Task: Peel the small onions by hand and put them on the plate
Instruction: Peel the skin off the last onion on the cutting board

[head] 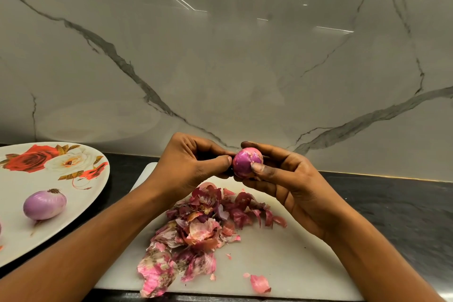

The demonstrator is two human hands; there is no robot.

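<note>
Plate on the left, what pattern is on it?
The plate is white with red and white roses; head view.

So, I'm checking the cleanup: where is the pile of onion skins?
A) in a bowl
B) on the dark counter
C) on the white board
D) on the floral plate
C: the onion skins lie heaped on the white board, right of the floral plate.

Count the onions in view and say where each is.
2. One peeled onion lies on the plate; a second onion is held by the left hand and right hand above the cutting board. A sliver at the frame's left edge may be a third.
</note>
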